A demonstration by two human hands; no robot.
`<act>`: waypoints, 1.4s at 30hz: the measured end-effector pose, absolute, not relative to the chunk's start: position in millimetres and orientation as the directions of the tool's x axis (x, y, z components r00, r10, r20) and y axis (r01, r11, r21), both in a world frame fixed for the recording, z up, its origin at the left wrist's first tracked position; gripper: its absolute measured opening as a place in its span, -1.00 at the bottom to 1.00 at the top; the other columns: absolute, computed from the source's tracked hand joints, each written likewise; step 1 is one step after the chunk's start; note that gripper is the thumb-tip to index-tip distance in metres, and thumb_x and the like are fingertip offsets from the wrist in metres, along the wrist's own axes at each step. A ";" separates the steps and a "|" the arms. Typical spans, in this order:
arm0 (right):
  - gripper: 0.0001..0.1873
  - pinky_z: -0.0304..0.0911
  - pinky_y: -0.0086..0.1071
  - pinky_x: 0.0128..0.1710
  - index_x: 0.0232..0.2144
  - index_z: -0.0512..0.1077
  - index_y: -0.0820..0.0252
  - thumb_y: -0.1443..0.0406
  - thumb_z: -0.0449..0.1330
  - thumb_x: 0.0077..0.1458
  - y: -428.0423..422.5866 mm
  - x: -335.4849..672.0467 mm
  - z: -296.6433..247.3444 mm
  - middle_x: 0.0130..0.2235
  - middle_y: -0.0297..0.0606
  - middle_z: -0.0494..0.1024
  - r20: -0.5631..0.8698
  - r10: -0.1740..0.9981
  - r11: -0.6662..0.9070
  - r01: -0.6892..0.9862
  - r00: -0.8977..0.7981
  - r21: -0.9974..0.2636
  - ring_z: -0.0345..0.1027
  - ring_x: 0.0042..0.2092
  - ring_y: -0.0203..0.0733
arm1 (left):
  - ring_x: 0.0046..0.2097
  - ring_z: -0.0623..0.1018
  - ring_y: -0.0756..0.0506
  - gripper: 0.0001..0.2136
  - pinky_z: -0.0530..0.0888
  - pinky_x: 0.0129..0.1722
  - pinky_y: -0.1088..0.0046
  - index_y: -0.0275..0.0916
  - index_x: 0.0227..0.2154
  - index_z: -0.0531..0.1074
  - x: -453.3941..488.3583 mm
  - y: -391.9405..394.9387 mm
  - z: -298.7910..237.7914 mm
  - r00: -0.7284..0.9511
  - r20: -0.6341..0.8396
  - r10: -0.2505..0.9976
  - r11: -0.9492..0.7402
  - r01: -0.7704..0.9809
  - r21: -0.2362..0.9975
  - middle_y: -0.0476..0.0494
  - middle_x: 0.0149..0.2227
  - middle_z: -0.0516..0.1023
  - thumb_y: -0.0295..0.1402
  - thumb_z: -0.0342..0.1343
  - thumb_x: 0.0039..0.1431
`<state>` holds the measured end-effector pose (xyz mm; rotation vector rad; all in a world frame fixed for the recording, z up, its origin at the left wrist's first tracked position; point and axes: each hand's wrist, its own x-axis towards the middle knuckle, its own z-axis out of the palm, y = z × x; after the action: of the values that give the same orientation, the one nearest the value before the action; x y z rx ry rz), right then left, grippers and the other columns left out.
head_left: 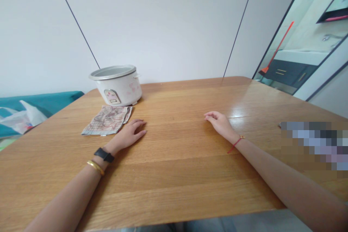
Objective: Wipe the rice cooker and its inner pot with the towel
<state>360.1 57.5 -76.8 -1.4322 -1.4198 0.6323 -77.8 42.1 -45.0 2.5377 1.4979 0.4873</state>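
My left hand lies on the wooden table with thumb and fingers apart, holding nothing. Just beyond it is a folded patterned cloth, flat on the wood and close to my knuckles. Behind the cloth stands a white rice cooker with a pink flower print and a front switch panel. No lid covers the cooker, and its inside bottom is hidden from this angle. On the right side, my right hand rests on the table, its fingers curled in and the tips together, with nothing visible in them.
A blurred-out patch hides an object at the table's right. Past the left edge, a white plastic bag sits on a teal seat. A pale panelled wall rises behind the table. An orange broom leans in the doorway.
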 end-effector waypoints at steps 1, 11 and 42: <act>-0.83 0.32 -0.20 -0.09 -0.34 0.56 0.16 0.26 0.19 0.01 57.4 360.0 -76.5 -0.29 -0.19 0.65 0.266 0.947 0.165 0.433 0.182 -0.886 0.50 -0.22 -0.09 | 0.25 0.40 -0.25 -0.40 0.25 0.35 0.20 -0.31 0.18 0.43 -77.8 42.2 -44.9 0.446 0.196 0.873 -0.487 0.822 0.295 -0.32 0.23 0.39 0.07 -0.05 0.32; -0.85 0.33 -0.19 -0.09 -0.36 0.55 0.16 0.28 0.20 0.00 56.9 358.6 -74.0 -0.29 -0.18 0.65 0.261 0.947 0.157 0.441 0.188 -0.884 0.51 -0.23 -0.08 | 0.25 0.39 -0.25 -0.39 0.24 0.35 0.19 -0.32 0.17 0.42 -78.5 43.0 -46.6 0.444 0.196 0.874 -0.485 0.823 0.295 -0.33 0.23 0.39 0.08 -0.05 0.32; -0.83 0.38 -0.22 -0.11 -0.35 0.57 0.15 0.27 0.21 -0.01 58.6 361.1 -79.0 -0.29 -0.21 0.66 0.304 0.937 0.202 0.444 0.171 -0.873 0.52 -0.23 -0.12 | 0.24 0.42 -0.25 -0.42 0.28 0.33 0.18 -0.27 0.16 0.44 -76.2 40.7 -43.3 0.444 0.207 0.872 -0.489 0.819 0.302 -0.31 0.22 0.41 0.07 -0.05 0.32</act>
<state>361.1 58.6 -79.0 -1.4071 -1.4385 0.5991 -76.2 40.7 -43.3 2.5327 1.4954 0.5053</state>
